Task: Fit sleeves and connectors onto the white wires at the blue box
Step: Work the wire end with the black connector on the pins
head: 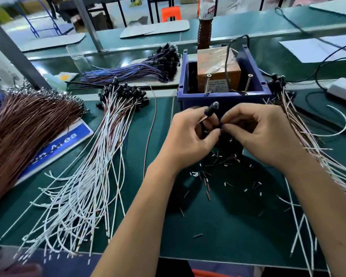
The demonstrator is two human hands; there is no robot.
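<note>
Connector [211,110]: small dark capped piece, held up just in front of blue box [224,96] near wall, tip pointing up-right. Looks light, rigid plastic; prob. best pinched by the body, not the cap.
Wire on it: thin lead runs down-left from connector behind left fingers; looks floppy, springy, kinks easily. Judge: grip close to the end being fitted.
Left hand [188,136]: fingers curled, pinching connector/wire stem just in front of box.
Right hand [258,134]: thumb + forefinger pinched narrow on sthg tiny and dark, touching left fingertips; likely a sleeve, too small to tell.
Sleeve bits [224,172]: loose short tubes, dark and white, scattered on green mat [218,226] in front of box, under both hands. Tiny, light, roll away; fingertip pick only.
White wires [84,186]: big fan left of box, black caps at box-side ends, bare ends toward mat edge. Limp, tangle-prone.
Second fan [308,140]: right of box, cut off by frame edge.
Brown wire bundle [24,126]: far left of box, partly out of frame.
Blue/purple wires [140,68]: behind-left of box.
Orange block [218,66]: inside box, label unreadable.
Hidden: actual join betw. fingertips; box interior left of block dark.
</note>
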